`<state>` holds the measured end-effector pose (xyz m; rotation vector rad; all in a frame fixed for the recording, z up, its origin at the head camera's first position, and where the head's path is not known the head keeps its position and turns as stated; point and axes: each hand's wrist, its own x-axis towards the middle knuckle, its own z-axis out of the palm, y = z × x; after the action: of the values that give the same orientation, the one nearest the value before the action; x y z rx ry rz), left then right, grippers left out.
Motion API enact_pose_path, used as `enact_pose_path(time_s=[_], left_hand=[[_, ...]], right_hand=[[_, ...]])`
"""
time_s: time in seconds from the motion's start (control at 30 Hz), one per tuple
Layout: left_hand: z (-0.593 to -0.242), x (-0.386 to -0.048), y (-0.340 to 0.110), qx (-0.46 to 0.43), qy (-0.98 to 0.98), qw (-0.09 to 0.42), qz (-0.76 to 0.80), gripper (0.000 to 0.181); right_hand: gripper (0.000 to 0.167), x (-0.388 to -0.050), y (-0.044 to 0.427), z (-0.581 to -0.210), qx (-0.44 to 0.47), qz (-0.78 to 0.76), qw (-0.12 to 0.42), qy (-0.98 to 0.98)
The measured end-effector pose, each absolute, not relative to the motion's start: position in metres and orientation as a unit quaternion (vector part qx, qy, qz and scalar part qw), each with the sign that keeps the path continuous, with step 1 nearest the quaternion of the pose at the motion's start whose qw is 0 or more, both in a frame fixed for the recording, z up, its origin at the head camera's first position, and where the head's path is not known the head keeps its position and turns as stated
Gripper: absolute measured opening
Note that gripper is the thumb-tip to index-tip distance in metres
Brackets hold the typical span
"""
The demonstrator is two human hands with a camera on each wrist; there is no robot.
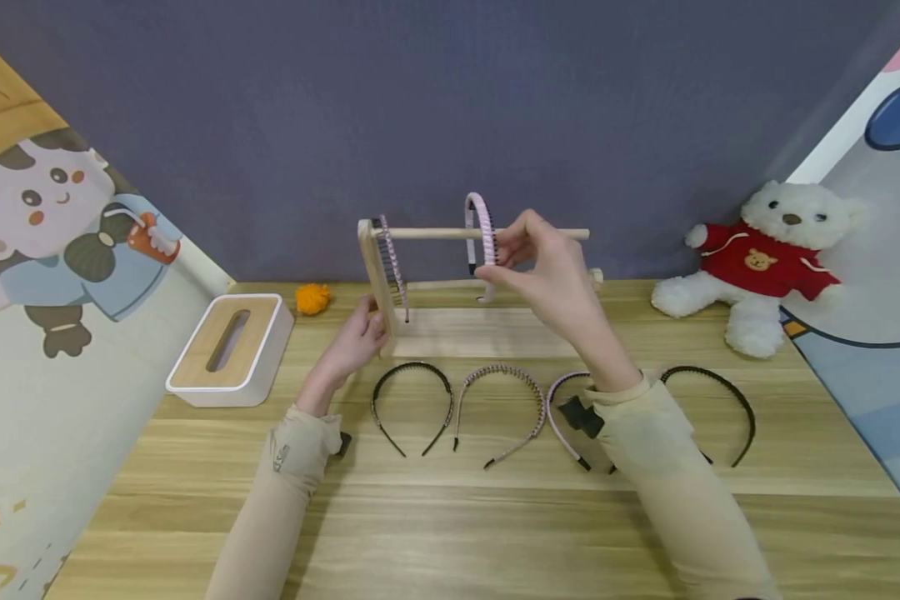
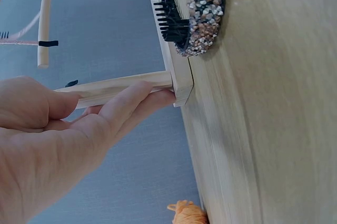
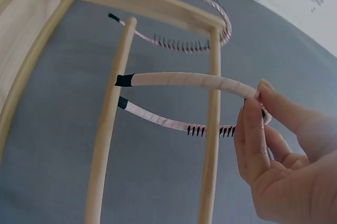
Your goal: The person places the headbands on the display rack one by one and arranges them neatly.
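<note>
My right hand (image 1: 555, 267) pinches a pale pink headband (image 1: 487, 229) near its top, with the band around the upper bar of the wooden rack (image 1: 457, 333). In the right wrist view, the fingers and thumb of my right hand (image 3: 289, 150) hold its curve; its dark tips (image 3: 124, 80) are by the other bar. My left hand (image 1: 356, 337) holds the rack's left upright; in the left wrist view, thumb and nearly straight fingers of that hand (image 2: 79, 129) lie against the upright (image 2: 152, 79). Another toothed pink headband (image 1: 393, 267) hangs beside the upright.
Several headbands lie in a row before the rack, including a dark one (image 1: 412, 365), a beaded one (image 1: 536, 392) and a black one (image 1: 750, 408). A tissue box (image 1: 262, 367) and orange yarn ball (image 1: 312, 299) are left; a white teddy bear (image 1: 757, 258) sits right.
</note>
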<state>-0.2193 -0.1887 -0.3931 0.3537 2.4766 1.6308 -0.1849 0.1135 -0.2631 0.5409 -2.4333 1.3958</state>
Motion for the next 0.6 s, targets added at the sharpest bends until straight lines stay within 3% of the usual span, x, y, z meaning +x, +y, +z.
enact_pose_path(time_s=[0.6], left_hand=[[-0.392, -0.219, -0.188, 0.113, 0.830, 0.081, 0.541, 0.050]], right_hand=[[0.036, -0.200, 0.063, -0.270, 0.221, 0.469, 0.123, -0.846]])
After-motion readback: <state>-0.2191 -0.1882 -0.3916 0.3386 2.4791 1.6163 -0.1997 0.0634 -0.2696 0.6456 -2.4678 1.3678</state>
